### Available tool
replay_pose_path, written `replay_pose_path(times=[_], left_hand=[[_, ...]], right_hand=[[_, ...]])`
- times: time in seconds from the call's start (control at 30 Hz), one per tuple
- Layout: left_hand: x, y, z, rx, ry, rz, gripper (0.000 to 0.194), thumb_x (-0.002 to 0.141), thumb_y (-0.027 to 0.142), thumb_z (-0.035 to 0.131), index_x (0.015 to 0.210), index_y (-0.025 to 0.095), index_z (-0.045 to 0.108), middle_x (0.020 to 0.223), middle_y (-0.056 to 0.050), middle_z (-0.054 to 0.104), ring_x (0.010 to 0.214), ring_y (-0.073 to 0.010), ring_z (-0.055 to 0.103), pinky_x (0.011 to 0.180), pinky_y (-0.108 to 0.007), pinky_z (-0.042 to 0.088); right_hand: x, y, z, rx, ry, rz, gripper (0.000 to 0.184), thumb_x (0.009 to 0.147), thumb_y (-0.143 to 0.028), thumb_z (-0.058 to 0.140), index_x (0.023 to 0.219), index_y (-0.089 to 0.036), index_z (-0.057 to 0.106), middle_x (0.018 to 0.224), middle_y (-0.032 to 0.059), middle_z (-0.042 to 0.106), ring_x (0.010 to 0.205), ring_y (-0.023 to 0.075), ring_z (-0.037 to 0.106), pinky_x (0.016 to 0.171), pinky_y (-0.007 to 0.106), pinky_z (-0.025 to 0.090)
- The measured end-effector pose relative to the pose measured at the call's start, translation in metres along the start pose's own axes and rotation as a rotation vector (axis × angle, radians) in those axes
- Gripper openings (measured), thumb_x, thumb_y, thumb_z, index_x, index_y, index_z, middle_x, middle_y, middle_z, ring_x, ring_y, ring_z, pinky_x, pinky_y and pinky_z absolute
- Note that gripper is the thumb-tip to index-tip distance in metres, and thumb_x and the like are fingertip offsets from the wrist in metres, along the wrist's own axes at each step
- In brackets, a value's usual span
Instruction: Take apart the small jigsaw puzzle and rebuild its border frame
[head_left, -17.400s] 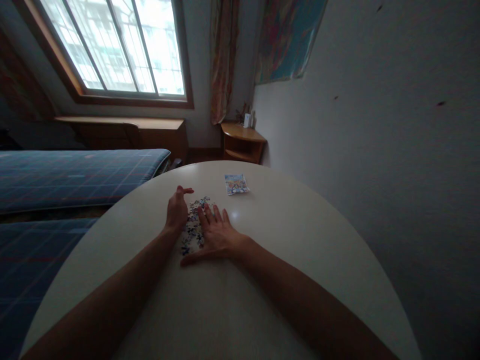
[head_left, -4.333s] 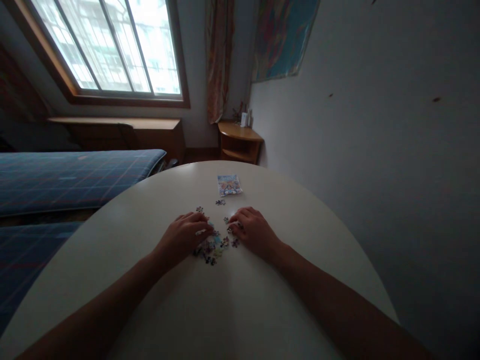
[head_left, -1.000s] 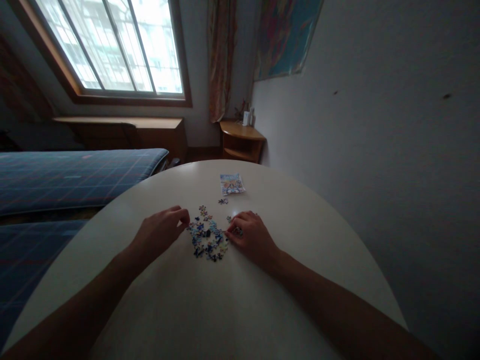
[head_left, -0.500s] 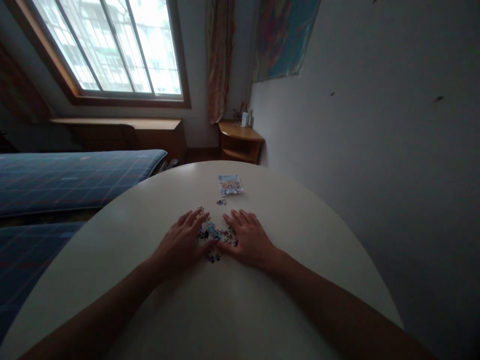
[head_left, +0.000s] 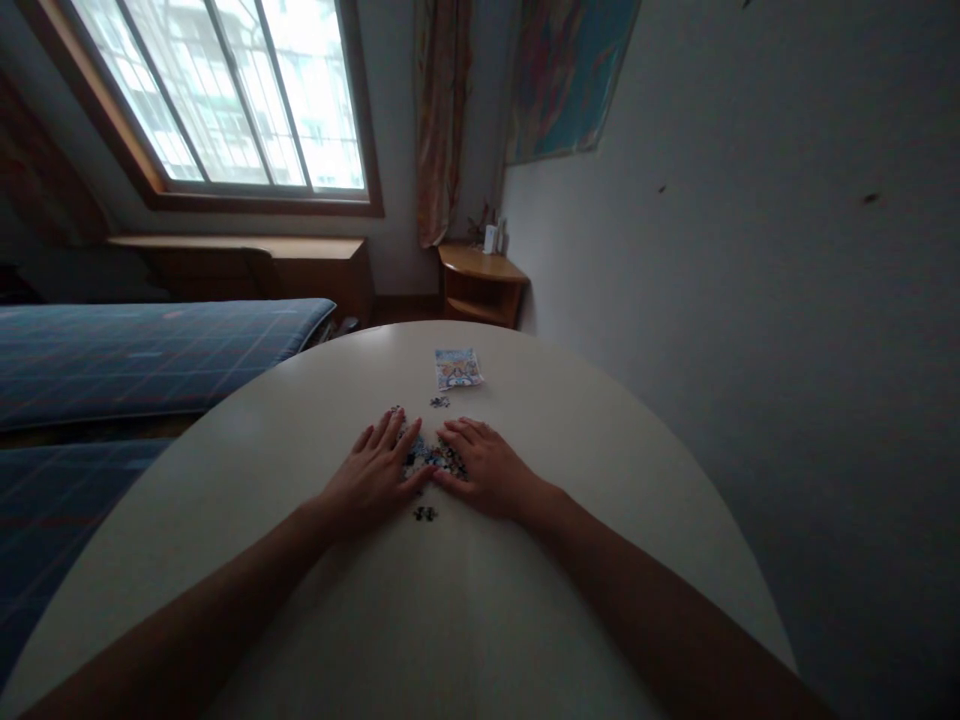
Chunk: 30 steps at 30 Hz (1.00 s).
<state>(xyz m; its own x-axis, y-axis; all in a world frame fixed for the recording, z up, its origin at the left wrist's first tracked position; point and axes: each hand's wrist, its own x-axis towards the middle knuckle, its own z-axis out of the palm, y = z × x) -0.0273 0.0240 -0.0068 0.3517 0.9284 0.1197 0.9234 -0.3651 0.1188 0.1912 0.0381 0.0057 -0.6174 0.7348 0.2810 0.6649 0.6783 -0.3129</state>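
A small heap of loose jigsaw pieces lies on the round white table. My left hand lies flat on the left part of the heap, fingers stretched out. My right hand lies flat on the right part, fingers spread, its thumb close to my left thumb. Both palms cover most of the heap. One stray piece sits just in front of my hands. Another stray piece lies beyond them.
A small printed picture card lies at the far side of the table. A white wall runs along the right. A bed with a blue plaid cover stands left, a wooden corner shelf behind.
Both hands went from pinching at the spread-out pieces to lying flat and pushed inward, gathering the pieces into a tighter heap between them. One piece was left behind near me.
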Motion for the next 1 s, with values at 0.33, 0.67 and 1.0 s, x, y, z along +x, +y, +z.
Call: replay_pose_path(times=[0.33, 0.67, 1.0], left_hand=[[0.059, 0.001, 0.012, -0.056, 0.060, -0.064, 0.081, 0.094, 0.071, 0.036, 0.153, 0.016, 0.035, 0.161, -0.018, 0.026, 0.150, -0.0372, 0.017, 0.120, -0.051, 0.020], [0.066, -0.004, 0.022, -0.169, 0.192, -0.049, 0.060, 0.100, 0.055, 0.038, 0.142, 0.013, 0.047, 0.153, -0.014, 0.044, 0.147, -0.0311, 0.030, 0.120, -0.047, 0.026], [0.075, -0.011, 0.022, -0.285, 0.323, -0.049, 0.039, 0.101, 0.035, 0.038, 0.126, 0.015, 0.060, 0.140, -0.011, 0.059, 0.139, -0.0281, 0.044, 0.116, -0.047, 0.035]], right_hand=[[0.008, 0.038, -0.008, 0.102, 0.141, 0.122, 0.038, 0.093, -0.029, 0.061, 0.127, -0.014, 0.063, 0.137, 0.0165, 0.057, 0.132, 0.0259, 0.048, 0.114, 0.045, 0.036], [0.002, 0.030, -0.012, 0.171, 0.226, -0.077, 0.015, 0.094, -0.016, 0.056, 0.103, -0.020, 0.069, 0.105, 0.0086, 0.069, 0.104, 0.0208, 0.060, 0.097, 0.038, 0.047], [-0.010, -0.024, -0.004, 0.070, -0.037, -0.586, 0.024, 0.099, -0.031, 0.052, 0.111, -0.021, 0.069, 0.114, 0.0024, 0.071, 0.106, 0.0175, 0.060, 0.100, 0.032, 0.043]])
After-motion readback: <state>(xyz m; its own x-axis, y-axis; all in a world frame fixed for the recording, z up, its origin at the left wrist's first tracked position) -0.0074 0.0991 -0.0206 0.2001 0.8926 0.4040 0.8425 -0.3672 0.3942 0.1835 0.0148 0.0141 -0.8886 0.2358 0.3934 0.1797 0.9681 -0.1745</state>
